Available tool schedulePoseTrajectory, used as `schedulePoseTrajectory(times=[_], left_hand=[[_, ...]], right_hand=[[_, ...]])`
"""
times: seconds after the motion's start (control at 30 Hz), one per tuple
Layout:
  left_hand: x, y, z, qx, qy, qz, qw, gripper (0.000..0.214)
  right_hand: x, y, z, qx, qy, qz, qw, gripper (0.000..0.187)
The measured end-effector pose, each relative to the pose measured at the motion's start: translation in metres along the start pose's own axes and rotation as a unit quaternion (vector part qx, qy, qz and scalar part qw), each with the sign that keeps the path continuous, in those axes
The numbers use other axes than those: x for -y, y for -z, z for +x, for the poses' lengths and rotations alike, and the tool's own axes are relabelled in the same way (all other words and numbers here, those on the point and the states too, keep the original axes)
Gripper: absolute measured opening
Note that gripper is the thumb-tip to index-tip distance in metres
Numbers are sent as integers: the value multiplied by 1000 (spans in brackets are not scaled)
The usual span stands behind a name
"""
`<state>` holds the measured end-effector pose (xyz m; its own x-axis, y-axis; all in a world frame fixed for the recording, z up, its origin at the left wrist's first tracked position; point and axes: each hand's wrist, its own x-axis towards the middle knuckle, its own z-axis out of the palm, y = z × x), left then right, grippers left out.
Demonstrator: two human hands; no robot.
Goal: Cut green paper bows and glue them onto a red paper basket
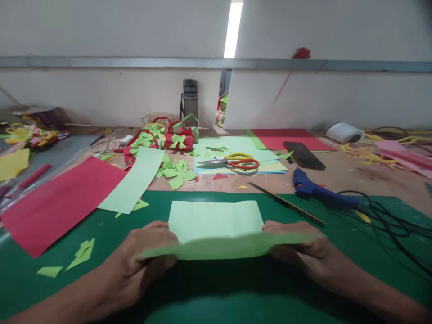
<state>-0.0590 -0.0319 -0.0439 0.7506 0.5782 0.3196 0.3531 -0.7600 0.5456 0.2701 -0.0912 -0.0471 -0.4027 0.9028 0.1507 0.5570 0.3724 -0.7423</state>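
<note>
A light green paper sheet (216, 222) is held low over the dark green cutting mat (101, 234), its near edge folded up toward me. My left hand (143, 256) pinches the sheet's near left corner, fingers closed on it. My right hand (300, 247) grips the near right corner the same way. The far part of the sheet shows faint fold creases.
A red sheet (57, 202) and a pale green strip (135, 180) lie left. Scissors (236, 162) rest on stacked paper behind. A metal ruler (286, 204), a blue glue gun (317, 191) with black cables, a phone (303, 155), paper baskets (168, 137), a bottle (191, 99) and green scraps surround.
</note>
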Motion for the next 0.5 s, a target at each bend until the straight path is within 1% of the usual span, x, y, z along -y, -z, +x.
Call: schedulePoseTrajectory(times=[0.07, 0.1, 0.13, 0.17, 0.23, 0.27, 0.33, 0.37, 0.4, 0.43, 0.5], left_hand=[[-4, -2, 4, -36, 104, -23, 994, 37], [-5, -3, 6, -49, 147, -33, 987, 40], [-6, -5, 8, -56, 180, -45, 981, 43], [-6, -6, 10, -54, 207, -59, 975, 44], [-5, -9, 14, -44, 248, -92, 963, 44], [-4, -9, 16, -39, 260, -110, 958, 41], [-3, -9, 19, -38, 264, -155, 951, 30], [-3, -9, 21, -46, 260, -173, 949, 25], [-2, -9, 22, -57, 260, -180, 947, 25], [-1, -9, 22, -66, 267, -175, 945, 31], [2, -11, 20, -78, 293, -136, 943, 51]], right_hand=[[5, -2, 3, -21, -110, 30, 993, 26], [6, -3, 6, -31, -149, 62, 986, 21], [7, -5, 9, -39, -177, 101, 978, 17], [7, -6, 11, -49, -194, 140, 970, 18], [8, -9, 17, -71, -208, 198, 955, 36], [8, -10, 19, -80, -213, 210, 951, 45], [8, -11, 21, -100, -225, 190, 951, 59], [8, -12, 21, -111, -231, 160, 953, 64], [9, -12, 21, -122, -232, 124, 957, 67], [8, -12, 20, -130, -231, 87, 960, 70], [7, -13, 18, -146, -220, 26, 964, 74]])
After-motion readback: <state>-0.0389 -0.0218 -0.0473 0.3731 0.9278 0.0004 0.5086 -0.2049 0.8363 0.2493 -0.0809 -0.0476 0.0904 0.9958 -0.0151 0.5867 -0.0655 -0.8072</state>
